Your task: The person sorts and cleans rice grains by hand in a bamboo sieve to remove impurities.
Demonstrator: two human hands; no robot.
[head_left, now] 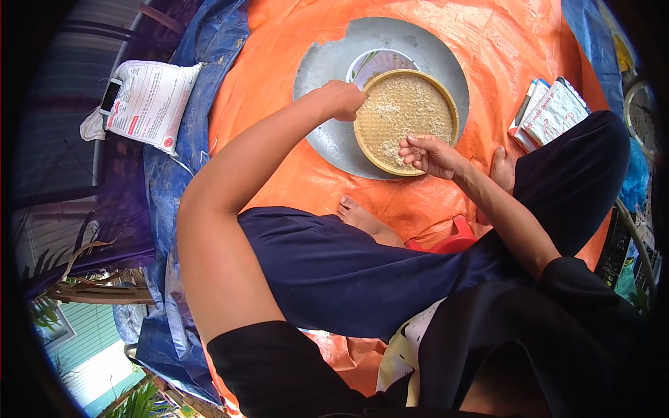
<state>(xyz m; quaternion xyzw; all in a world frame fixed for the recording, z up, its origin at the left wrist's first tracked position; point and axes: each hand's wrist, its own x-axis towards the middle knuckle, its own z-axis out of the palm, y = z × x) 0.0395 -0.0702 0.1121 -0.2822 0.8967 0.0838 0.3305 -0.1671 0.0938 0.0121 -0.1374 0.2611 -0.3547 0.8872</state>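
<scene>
Woven tray point(456, 122) w/ pale grains point(388, 109) scattered across it is sitting tilted or level, can't tell, partly over a patterned bowl point(376, 61) and a big grey metal disc point(320, 76). L hand point(343, 101) is closing tight round the tray's left rim. R hand point(430, 155) is hovering over or touching the tray's near right part, fingers curling; can't tell if it's pinching anything. Right of the tray, white packets point(555, 115) are showing red print, too small to read. Well left of the tray, a white sack point(155, 104) is showing dark lines of text, red blocks & a round red mark, wording illegible; a phone point(111, 95) is lying on it. Orange tarp point(279, 56) is spreading all round beneath the tray.
</scene>
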